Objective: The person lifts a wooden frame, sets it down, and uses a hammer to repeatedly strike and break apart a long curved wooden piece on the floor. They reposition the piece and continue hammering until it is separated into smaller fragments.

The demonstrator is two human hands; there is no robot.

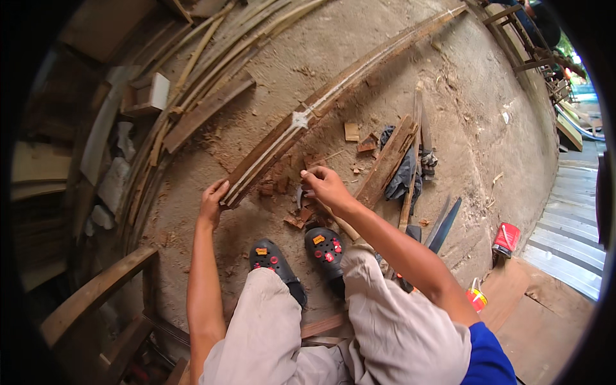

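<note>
A long brown wooden beam (268,145) with a pale strip along its top and a white splash midway runs from near my feet to the far right. My left hand (213,200) is closed on its near end, fingers over the edge. To the right of the beam, my right hand (326,190) is held with fingers pinched together; whatever is between them is too small to name. A light wooden handle (344,224) shows under my right wrist, close to a curved grey metal piece (299,196). Broken reddish wood chips (294,221) lie below.
Dark clogs (327,251) are on my feet. A rough plank (387,160), dark cloth (403,176) and a dark blade (445,226) lie to the right. Further right stands a red can (506,239). Long wood strips (204,86) pile up at left, near a wooden frame (99,289).
</note>
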